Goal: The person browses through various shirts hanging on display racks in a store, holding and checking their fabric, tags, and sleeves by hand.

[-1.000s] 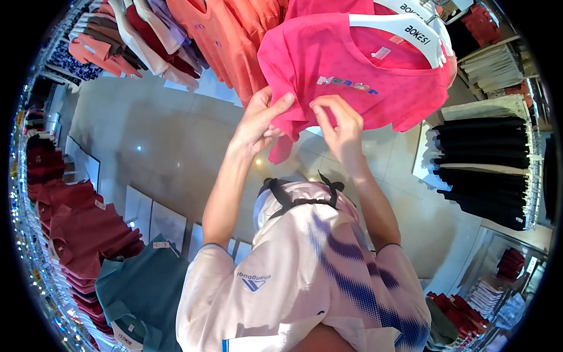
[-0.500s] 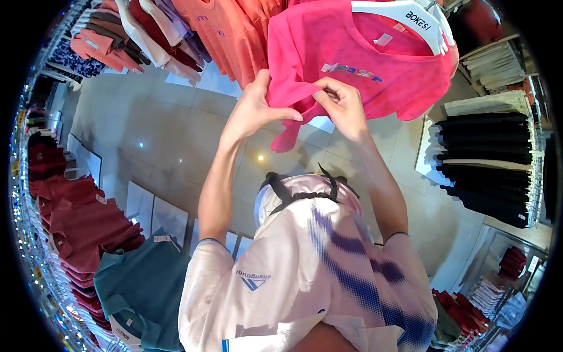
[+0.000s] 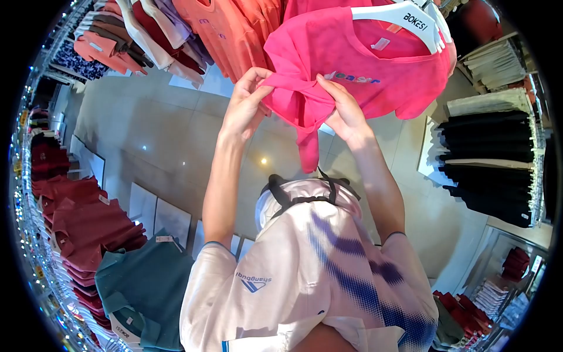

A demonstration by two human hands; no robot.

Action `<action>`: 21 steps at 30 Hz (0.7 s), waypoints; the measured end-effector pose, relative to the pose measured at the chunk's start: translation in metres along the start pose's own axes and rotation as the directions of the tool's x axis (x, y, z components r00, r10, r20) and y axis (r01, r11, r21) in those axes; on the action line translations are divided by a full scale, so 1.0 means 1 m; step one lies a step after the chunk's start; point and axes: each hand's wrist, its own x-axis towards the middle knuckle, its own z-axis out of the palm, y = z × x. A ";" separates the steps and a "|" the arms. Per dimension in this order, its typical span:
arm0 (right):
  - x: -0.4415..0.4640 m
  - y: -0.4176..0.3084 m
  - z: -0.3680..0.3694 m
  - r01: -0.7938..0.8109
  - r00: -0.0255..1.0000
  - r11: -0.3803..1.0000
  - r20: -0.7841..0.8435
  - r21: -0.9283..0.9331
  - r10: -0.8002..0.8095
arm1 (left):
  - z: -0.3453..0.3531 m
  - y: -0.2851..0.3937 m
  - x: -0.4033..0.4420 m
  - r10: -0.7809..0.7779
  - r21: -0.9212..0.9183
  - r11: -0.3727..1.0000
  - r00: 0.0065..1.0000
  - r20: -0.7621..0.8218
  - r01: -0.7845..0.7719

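Observation:
A bright pink shirt (image 3: 387, 82) with colourful lettering hangs from a white hanger (image 3: 404, 17) marked BOKESI at the top. My left hand (image 3: 246, 105) pinches the shirt's left edge, thumb on top of the cloth. On the other side of the same bunched part, my right hand (image 3: 346, 111) grips the fabric, its thumb pointing up near the lettering. The pink cloth is spread and folded between both hands, and a narrow strip of it dangles below. Some of my fingertips are hidden by the fabric.
Orange shirts (image 3: 226, 35) hang just left of the pink one. Black garments (image 3: 487, 167) hang at the right. Dark red shirts (image 3: 88, 223) and a teal polo shirt (image 3: 146, 287) are on the left rack. White panels (image 3: 170, 220) stand low on the tiled floor (image 3: 170, 129).
My left hand, more open half a second ago, now pinches the shirt's edge. My right hand has turned, and the cloth between the hands is opened wider, with its strip hanging lower.

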 end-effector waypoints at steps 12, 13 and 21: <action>-0.003 0.006 0.011 0.088 0.992 0.996 -0.085 -0.002 -0.088 | 0.003 -0.013 0.009 -0.054 -0.325 0.944 0.998 0.042 0.065; -0.004 0.009 0.006 0.112 0.993 0.993 -0.044 -0.021 -0.113 | 0.008 -0.010 0.008 -0.056 -0.329 0.942 0.998 0.040 0.066; -0.011 0.111 -0.122 0.454 0.874 0.875 -0.105 -0.168 -0.474 | 0.037 0.004 -0.004 -0.156 -0.474 0.869 0.988 0.016 0.144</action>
